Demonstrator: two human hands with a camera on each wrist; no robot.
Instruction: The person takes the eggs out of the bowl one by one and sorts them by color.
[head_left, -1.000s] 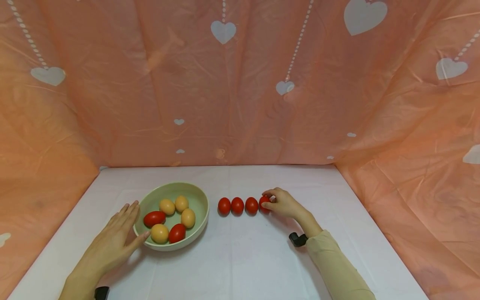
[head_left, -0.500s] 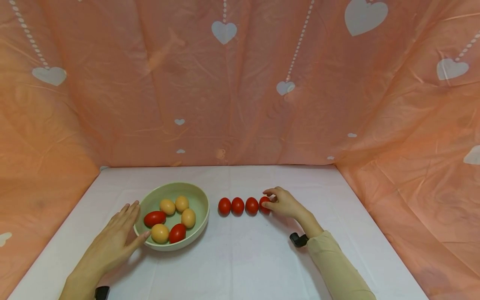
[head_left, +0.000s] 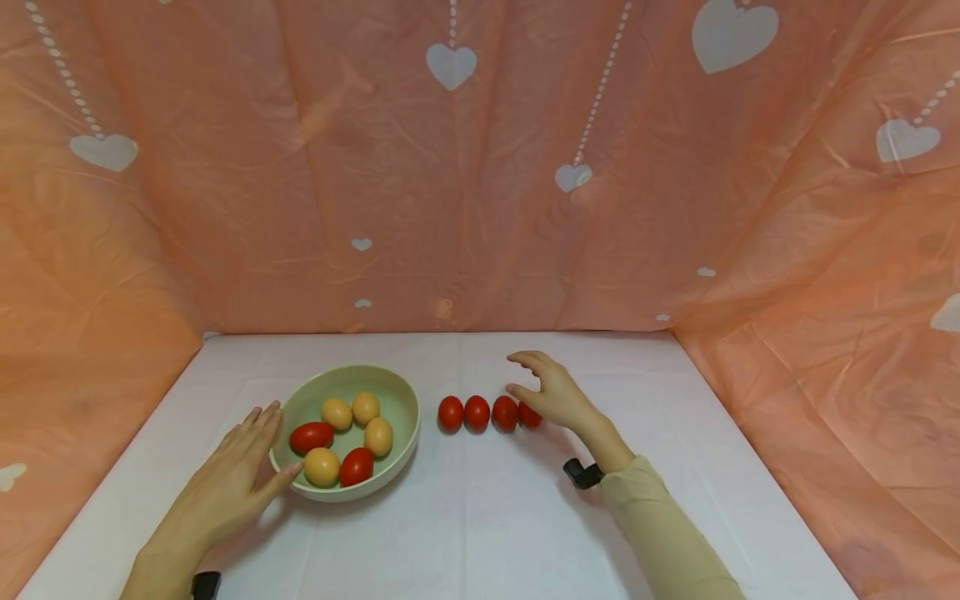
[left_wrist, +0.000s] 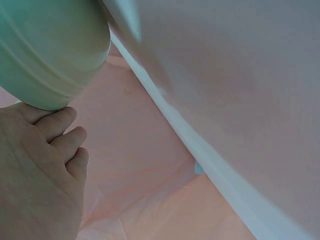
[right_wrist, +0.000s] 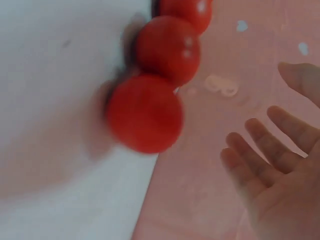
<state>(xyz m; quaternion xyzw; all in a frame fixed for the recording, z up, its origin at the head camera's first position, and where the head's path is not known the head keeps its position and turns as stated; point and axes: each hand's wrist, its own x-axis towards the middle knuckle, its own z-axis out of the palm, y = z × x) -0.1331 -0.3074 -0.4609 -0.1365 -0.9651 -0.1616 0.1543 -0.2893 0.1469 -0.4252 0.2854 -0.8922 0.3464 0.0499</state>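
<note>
The straight-fingered left hand (head_left: 222,482) touching the bowl (head_left: 405,407), the empty, spread right hand (head_left: 557,392) is ideally not nudging the cherry tomatoes (head_left: 477,414) right of the bowl.

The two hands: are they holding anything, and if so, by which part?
Nothing is gripped. The left hand only rests its fingers against the outside of the bowl; the right hand hovers clear of the red tomatoes.

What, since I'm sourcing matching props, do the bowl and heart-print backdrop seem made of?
Bowl: plastic or glazed ceramic, I can't tell; smooth, even wall with soft sheen. Backdrop: probably thin plastic sheeting, slightly shiny, judging by creases and highlights.
</note>
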